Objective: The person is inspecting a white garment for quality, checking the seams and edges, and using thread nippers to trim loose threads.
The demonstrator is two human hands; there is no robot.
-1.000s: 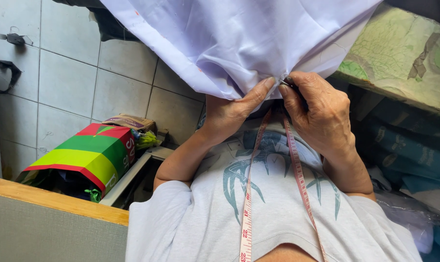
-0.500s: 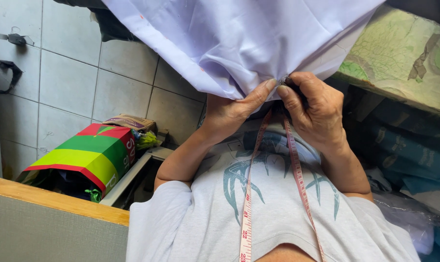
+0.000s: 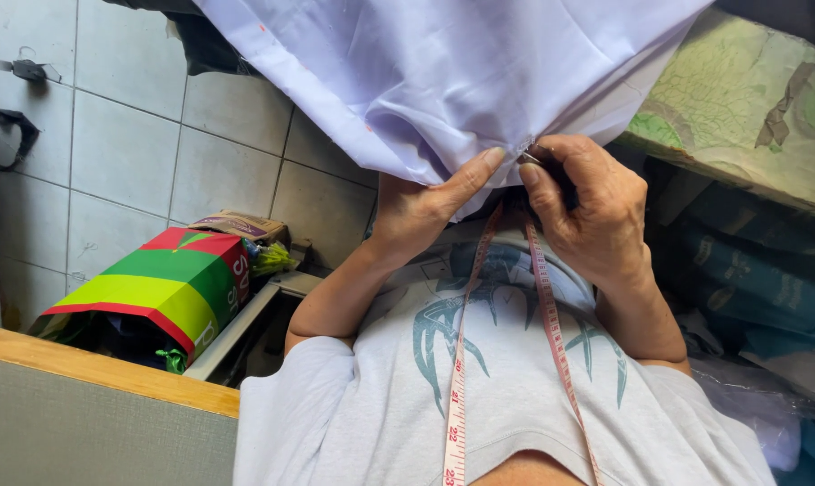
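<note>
A large pale lilac cloth (image 3: 452,72) hangs from the top of the view down to my chest. My left hand (image 3: 425,202) pinches its lower edge, thumb stretched along the fold. My right hand (image 3: 592,211) grips the same edge right beside it and holds a small dark tool, mostly hidden by the fingers, at the seam. A pink measuring tape (image 3: 457,378) hangs round my neck and runs down over my grey printed T-shirt (image 3: 515,396).
A green, yellow and red paper bag (image 3: 160,288) stands on the tiled floor (image 3: 129,153) at the left, with a wooden-edged grey panel (image 3: 84,414) in front. At the right is a worn green-patterned surface (image 3: 749,108), with blue cloth and plastic bags (image 3: 767,297) below it.
Both hands stay on the cloth's edge. My right hand's fingers have shifted slightly at the seam; the cloth has hardly moved.
</note>
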